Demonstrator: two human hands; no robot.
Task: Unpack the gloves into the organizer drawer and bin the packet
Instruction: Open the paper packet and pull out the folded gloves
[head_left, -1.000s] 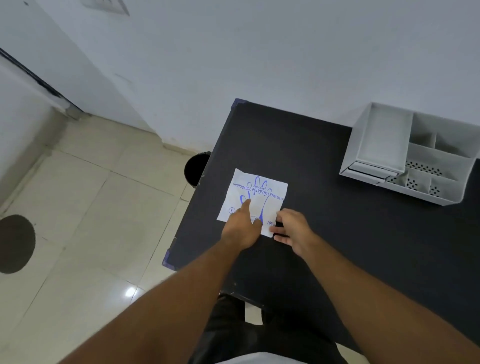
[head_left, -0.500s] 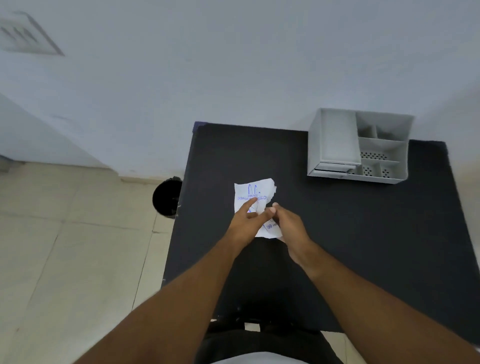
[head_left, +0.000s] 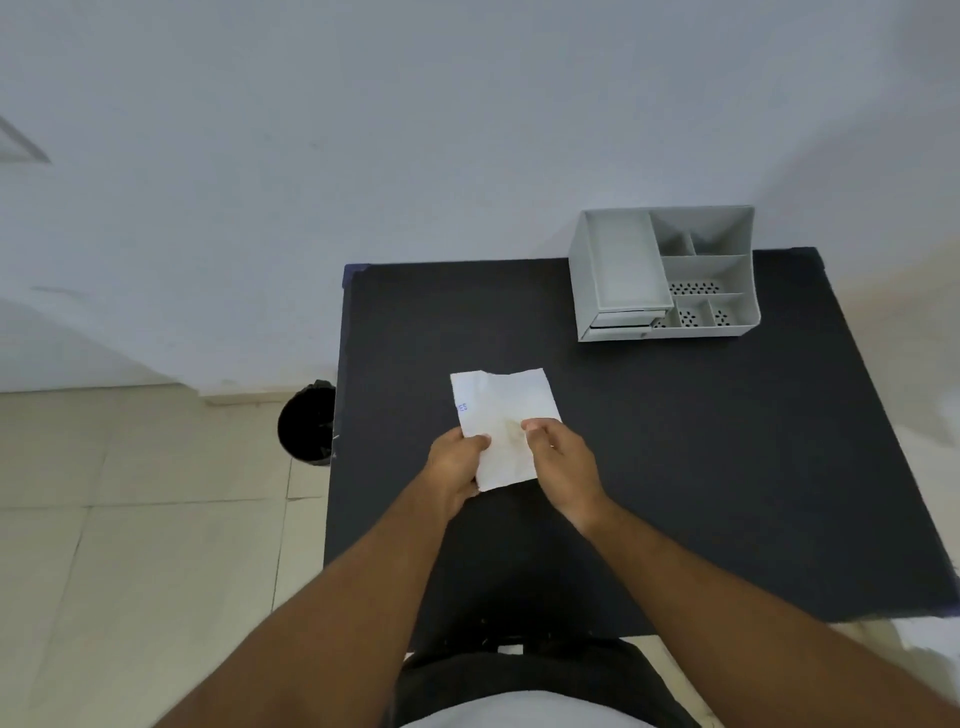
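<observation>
Both hands pinch the packet (head_left: 503, 415) by its near edges, left hand (head_left: 453, 465) and right hand (head_left: 560, 457), probably to open it; the organizer (head_left: 665, 275) waits well apart.

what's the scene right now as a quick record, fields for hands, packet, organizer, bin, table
left hand: left hand grips the packet's left edge
right hand: right hand pinches its right side
packet: white packet, held between both hands above the table, mostly blank side up, some blue print at its left edge
gloves: none out of the packet in view
organizer: grey organizer at the table's far right, against the wall; drawers at its lower left look shut
bin: black bin on the floor, left of the table
table: black table
</observation>
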